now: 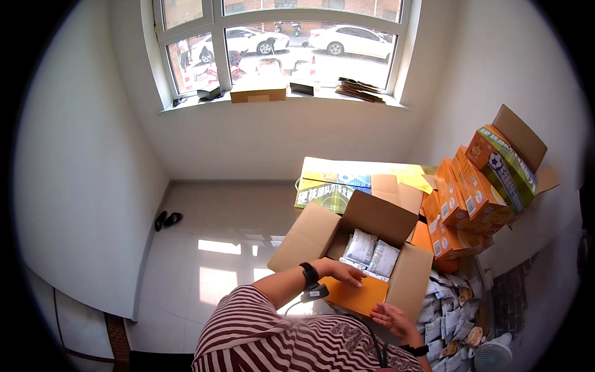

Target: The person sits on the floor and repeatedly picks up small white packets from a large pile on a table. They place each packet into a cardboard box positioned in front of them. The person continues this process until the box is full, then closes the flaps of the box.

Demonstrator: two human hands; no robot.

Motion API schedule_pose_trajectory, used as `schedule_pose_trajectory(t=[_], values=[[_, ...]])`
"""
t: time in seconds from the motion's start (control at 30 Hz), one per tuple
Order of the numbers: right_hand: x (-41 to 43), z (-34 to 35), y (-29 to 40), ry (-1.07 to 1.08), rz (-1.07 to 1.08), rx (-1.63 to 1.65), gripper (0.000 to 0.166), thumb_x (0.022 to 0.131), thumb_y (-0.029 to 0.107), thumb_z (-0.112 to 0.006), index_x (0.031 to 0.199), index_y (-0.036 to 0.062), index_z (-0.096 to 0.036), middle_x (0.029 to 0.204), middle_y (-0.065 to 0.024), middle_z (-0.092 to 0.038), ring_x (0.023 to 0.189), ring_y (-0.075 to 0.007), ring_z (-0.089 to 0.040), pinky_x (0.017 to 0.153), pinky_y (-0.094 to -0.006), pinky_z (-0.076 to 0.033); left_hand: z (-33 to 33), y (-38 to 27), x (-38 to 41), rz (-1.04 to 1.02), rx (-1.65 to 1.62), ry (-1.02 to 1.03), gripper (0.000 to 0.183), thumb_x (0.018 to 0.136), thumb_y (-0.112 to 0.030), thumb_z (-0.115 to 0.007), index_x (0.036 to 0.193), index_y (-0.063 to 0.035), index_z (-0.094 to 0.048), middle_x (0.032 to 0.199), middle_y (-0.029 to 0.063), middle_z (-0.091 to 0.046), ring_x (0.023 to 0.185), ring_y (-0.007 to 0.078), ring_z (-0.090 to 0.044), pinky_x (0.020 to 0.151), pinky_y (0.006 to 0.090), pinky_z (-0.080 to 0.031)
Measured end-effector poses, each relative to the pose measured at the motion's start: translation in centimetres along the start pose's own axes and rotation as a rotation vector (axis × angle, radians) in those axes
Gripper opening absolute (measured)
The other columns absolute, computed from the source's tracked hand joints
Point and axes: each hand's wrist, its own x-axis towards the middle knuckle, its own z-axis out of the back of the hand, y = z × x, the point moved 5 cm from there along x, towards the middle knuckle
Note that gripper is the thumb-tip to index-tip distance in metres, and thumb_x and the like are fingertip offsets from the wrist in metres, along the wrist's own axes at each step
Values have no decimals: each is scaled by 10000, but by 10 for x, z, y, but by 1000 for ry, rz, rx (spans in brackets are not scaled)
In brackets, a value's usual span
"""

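Note:
An open cardboard carton (413, 279) stands before me with its flaps spread. Several white printed packets (361, 246) lie inside it. Its near flap, or an orange sheet against it, shows an orange face (355, 294). Over the upper edge of this orange face reaches my left hand (346, 273), palm down with its fingers partly spread; whether it presses on it I cannot tell. My right hand (393, 317) is at the lower right corner of the orange face, palm turned up and fingers apart, with nothing held in it.
Many white packets (448, 321) are heaped at the right, beside a small fan (493, 355). Orange printed cartons (479, 195) are stacked at the back right. A green printed carton (325, 193) stands behind the open one. Black shoes (167, 220) lie on the floor at left.

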Motion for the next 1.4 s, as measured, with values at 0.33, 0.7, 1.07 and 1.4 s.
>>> schedule_pose_trajectory(t=[0.33, 0.7, 1.07, 1.4], values=[[23, 4, 0, -9, -113, 184, 419, 979, 239, -389, 1265, -66, -352, 1189, -219, -519, 1117, -328, -532, 945, -408, -459, 201, 6, -27, -133, 266, -1400, 668, 830, -349, -621, 1359, -47, -346, 1382, 249, -296, 1303, 350, -267, 1065, 429, -236], [22, 9, -1, -4, -87, 182, 407, 988, 239, -360, 1260, -63, -369, 1175, -215, -531, 1106, -313, -544, 930, -382, -470, 201, 19, 3, -254, -613, -1022, 702, 924, -459, -459, 1419, -37, -193, 962, 137, -640, 938, 175, -582, 876, 308, -402], [-3, 55, 28, -356, 265, 81, 347, 950, 230, -467, 1200, -9, -491, 1064, -98, -595, 962, -165, -596, 795, -260, -490, 55, 49, -13, 161, 658, -627, 654, 800, -486, -588, 1314, -107, -444, 1391, 142, -364, 1322, 310, -271, 1061, 600, -83], [-50, 124, -11, -879, 441, 81, 407, 943, 298, -461, 1228, 9, -479, 1041, -74, -594, 916, -112, -561, 743, -239, -442, 34, 47, -11, 276, 750, -673, 667, 789, -456, -599, 1354, -160, -403, 1449, 144, -287, 1363, 310, -209, 1080, 577, -25]])
